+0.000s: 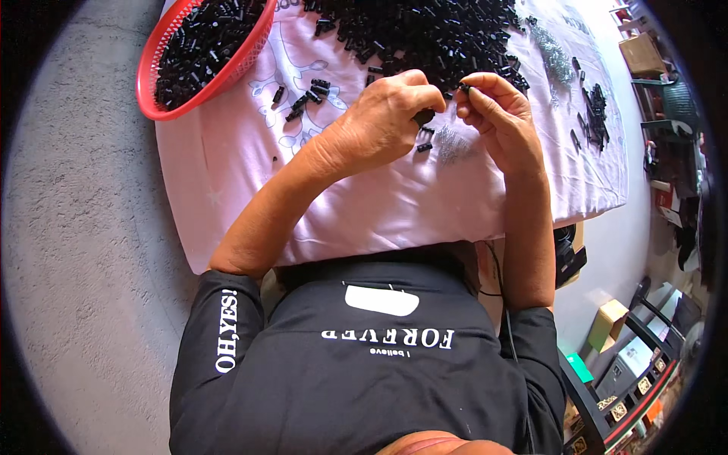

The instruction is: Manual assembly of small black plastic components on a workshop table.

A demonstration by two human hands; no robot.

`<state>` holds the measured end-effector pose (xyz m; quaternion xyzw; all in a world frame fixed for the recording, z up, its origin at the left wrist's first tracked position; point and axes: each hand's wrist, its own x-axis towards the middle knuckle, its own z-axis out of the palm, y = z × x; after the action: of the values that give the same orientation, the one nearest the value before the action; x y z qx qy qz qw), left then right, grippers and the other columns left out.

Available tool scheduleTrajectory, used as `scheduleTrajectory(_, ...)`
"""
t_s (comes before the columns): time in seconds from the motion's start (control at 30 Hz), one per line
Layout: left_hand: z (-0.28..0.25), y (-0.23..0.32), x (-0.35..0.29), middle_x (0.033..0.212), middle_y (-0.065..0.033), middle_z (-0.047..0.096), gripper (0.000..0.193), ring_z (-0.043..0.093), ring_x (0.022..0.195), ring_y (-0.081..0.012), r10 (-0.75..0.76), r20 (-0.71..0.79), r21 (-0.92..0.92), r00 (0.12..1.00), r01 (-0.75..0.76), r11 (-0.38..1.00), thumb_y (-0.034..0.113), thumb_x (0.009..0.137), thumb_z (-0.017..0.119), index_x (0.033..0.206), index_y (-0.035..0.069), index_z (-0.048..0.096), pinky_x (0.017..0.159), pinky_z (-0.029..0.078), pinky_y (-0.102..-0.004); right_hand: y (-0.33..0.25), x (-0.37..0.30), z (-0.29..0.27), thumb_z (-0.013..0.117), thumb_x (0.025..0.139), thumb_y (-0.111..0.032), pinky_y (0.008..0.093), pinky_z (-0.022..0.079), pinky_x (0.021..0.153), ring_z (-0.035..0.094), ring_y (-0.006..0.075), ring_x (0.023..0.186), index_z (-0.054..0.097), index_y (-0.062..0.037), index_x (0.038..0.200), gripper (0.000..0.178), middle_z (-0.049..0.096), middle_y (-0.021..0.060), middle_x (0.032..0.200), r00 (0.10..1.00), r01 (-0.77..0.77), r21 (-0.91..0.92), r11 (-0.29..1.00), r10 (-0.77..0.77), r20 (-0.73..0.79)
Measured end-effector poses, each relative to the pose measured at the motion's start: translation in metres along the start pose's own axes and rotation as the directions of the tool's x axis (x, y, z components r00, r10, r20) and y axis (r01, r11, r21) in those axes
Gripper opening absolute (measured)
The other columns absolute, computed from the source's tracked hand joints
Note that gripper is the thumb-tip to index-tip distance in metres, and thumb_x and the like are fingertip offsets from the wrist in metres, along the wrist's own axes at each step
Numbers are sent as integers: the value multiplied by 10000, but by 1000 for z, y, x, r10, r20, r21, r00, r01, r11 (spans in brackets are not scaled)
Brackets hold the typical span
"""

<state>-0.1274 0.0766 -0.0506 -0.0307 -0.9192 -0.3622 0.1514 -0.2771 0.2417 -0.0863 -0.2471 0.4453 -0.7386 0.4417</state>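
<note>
My left hand [390, 114] is closed round a dark object with a rounded end [425, 117]; most of it is hidden in the fist. Just right of it, my right hand [504, 117] pinches a small black piece [464, 88] between thumb and fingertips. The two hands are close together but apart. Beneath them, a few short black cylindrical parts [425, 144] lie on the cloth beside a small scatter of tiny silvery pieces [453, 144]. Beyond the hands spreads a large heap of the same black parts [425, 34].
A red plastic basket [152, 106] full of black parts stands at the far left. Several loose parts [307, 97] lie left of my hands. To the right are a silvery pile [553, 57] and a small black pile [597, 114]. A pink cloth [356, 208] covers the table.
</note>
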Motion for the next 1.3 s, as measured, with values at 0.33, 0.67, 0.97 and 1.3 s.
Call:
scheduleTrajectory(0.33,0,-7,4,962,-53,604,422,623,949,-144,-237,-77,-506,968,167,846,-201,727,398,1075,-42,576,924,508,-280,-3,-2,6,637,940,-75,242,558,738,691,143,824,643,-26,1121,188,704,98,962,999,-43,2,999,43,-9)
scheduleTrajectory(0.67,-2,4,9,980,-97,660,306,651,968,-148,-374,-28,-720,927,241,651,-168,787,462,1024,-48,613,921,538,-284,-2,-2,6,626,954,-96,238,548,694,684,136,790,640,-22,1123,184,711,94,940,998,-67,3,998,67,12)
scheduleTrajectory(0.97,0,4,8,973,-76,668,235,650,889,-122,-401,0,-753,916,263,603,-88,879,512,1083,-34,614,834,533,-267,-3,-2,7,611,967,-115,228,550,679,691,140,790,636,-27,1125,182,718,101,951,997,-72,-13,997,73,37)
scheduleTrajectory(1.3,-2,-9,4,933,-65,668,234,650,867,-123,-345,-11,-497,939,294,816,-93,863,506,1055,-24,621,809,529,-259,-3,-2,6,577,995,-160,225,551,665,692,136,782,639,-31,1108,182,711,93,940,999,-52,2,999,52,15)
